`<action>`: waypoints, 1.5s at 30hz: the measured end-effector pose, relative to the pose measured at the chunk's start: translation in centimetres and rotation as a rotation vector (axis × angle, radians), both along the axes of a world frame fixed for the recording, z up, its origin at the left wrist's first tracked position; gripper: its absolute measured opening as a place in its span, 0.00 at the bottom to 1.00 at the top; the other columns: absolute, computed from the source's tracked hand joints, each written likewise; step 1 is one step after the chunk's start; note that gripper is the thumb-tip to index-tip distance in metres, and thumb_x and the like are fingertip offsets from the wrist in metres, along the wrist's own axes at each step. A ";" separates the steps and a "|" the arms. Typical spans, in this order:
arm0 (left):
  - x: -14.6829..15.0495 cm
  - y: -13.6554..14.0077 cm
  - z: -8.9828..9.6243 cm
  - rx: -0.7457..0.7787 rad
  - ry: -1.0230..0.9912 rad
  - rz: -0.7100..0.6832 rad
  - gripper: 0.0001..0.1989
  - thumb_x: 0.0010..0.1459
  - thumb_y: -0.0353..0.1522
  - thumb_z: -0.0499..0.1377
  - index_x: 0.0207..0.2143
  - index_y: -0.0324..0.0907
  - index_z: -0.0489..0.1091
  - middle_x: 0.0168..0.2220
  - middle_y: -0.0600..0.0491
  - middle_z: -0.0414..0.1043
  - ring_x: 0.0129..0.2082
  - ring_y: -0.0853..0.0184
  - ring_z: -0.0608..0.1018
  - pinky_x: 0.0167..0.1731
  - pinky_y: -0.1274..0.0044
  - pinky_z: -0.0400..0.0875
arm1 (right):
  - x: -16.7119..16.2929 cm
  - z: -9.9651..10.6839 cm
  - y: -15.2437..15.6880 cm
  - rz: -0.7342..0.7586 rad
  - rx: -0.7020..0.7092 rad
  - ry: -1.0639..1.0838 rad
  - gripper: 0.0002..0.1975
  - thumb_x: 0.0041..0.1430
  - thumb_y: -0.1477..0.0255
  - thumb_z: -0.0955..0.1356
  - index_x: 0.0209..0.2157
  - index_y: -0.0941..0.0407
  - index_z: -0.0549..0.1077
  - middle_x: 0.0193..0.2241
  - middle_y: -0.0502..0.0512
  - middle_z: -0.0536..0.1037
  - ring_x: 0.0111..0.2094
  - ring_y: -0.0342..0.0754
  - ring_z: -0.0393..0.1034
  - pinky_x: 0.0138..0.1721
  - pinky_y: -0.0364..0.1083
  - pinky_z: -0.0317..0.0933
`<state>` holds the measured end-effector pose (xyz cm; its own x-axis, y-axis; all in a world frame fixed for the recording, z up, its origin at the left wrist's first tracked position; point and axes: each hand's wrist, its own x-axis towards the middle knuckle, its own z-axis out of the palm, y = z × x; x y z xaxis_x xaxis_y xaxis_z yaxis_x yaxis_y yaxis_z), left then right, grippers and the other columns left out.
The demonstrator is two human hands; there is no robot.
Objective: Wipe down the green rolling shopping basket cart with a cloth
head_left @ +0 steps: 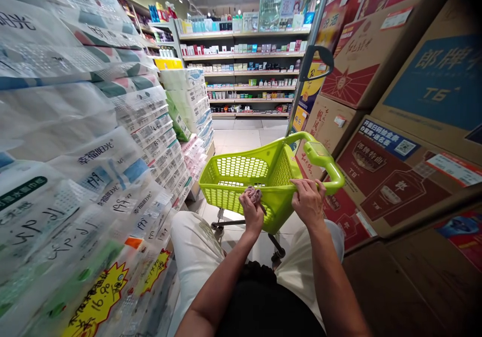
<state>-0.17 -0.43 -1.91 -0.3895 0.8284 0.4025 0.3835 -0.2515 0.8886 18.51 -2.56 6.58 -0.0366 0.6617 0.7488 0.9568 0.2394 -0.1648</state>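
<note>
A lime-green shopping cart stands in front of my knees, turned sideways with its handle at the right. My left hand is closed on a crumpled, brownish-pink cloth at the basket's near side. My right hand has its fingers hooked over the near rim, close to the handle. Through the perforated walls, no goods show in the part of the basket I can see. The cart's wheels partly show under it, between my legs.
Wrapped tissue packs with handwritten prices rise close on the left. Stacked cardboard boxes crowd the right, beside a metal post with a dark handle. Across the tiled floor, shelves hold many small products.
</note>
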 end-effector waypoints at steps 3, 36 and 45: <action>1.3 -0.3 0.3 -0.001 -0.020 0.009 0.18 0.60 0.25 0.57 0.52 0.43 0.63 0.54 0.41 0.61 0.58 0.55 0.72 0.64 0.56 0.65 | 0.6 0.1 0.0 -0.016 0.016 -0.005 0.21 0.58 0.80 0.62 0.50 0.54 0.76 0.47 0.56 0.83 0.52 0.53 0.70 0.67 0.56 0.42; 5.9 -0.7 -1.6 0.328 0.447 -0.361 0.16 0.68 0.31 0.57 0.57 0.47 0.70 0.55 0.43 0.67 0.55 0.58 0.72 0.56 0.63 0.73 | 3.3 -0.9 -0.5 -0.014 0.096 0.030 0.26 0.55 0.83 0.62 0.51 0.52 0.77 0.51 0.54 0.82 0.59 0.51 0.68 0.68 0.54 0.44; 4.6 -1.0 -4.7 0.303 0.637 -0.291 0.13 0.69 0.32 0.57 0.53 0.49 0.74 0.52 0.46 0.71 0.49 0.58 0.72 0.48 0.67 0.75 | 3.4 -1.3 -0.4 -0.016 0.108 0.025 0.25 0.54 0.83 0.62 0.51 0.52 0.76 0.53 0.55 0.81 0.61 0.51 0.67 0.69 0.55 0.44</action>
<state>4.43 -1.41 -6.58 0.2113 0.6800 0.7021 0.6797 -0.6185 0.3944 21.90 -2.92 5.28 -0.0075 0.5778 0.8162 0.9566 0.2418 -0.1624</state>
